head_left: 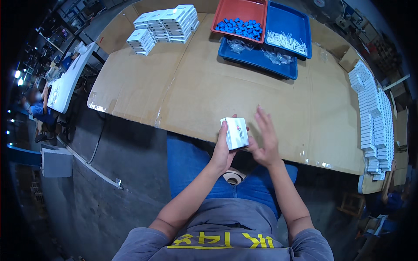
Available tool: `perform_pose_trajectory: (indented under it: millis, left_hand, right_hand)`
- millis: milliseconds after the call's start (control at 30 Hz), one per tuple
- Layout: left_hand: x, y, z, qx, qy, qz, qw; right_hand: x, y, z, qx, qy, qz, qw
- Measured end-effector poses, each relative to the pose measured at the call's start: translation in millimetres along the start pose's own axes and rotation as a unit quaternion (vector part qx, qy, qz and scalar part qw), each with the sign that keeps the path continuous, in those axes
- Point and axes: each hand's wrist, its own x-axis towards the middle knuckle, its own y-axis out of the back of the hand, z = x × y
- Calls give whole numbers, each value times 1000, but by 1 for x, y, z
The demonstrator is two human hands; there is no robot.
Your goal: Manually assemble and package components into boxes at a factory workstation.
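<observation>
1. head view: i'm watching this feed from way off, and the left hand has a small white box, thumb along one side and the other fingers wrapped round it, so clamped on it.
2. right hand is just beside the box, fingers apart and palm open, a bit blurry. can't tell from here if the thumb is touching the box.
3. the box is held up at the near edge of the cardboard-covered tabletop, printed face up, slightly tilted, with the jeans below.
4. far side, i've got a red tray with blue pieces, and right next to it a blue tray of slim white pieces.
5. both overlap a lower blue tray with clear plastic bags in it.
6. far left i see stacked white boxes, and way more piled rows of boxes along the right end.
7. off left, a person in blue sits by a white tabletop.
</observation>
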Motion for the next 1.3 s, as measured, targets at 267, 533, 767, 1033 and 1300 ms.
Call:
perform_pose_trajectory:
  millis: [267,533,767,1033,1300]
  left_hand:
    - [3,-1,-4,-3,23,27,999]
    - [-5,-4,-14,-22,32,11,999]
    - [-11,-13,-12,2,47,-22,999]
    - [-13,-9,-15,31,28,-26,999]
    - [-15,-2,-29,35,33,-21,999]
  right_hand:
    - [8,-18,-8,44,52,-71,995]
    - [8,-15,0,42,98,-62,992]
    - [10,-9,-5,37,123,-15,992]
    - [13,-10,-7,49,179,28,982]
    - [-3,-16,-6,62,173,51,982]
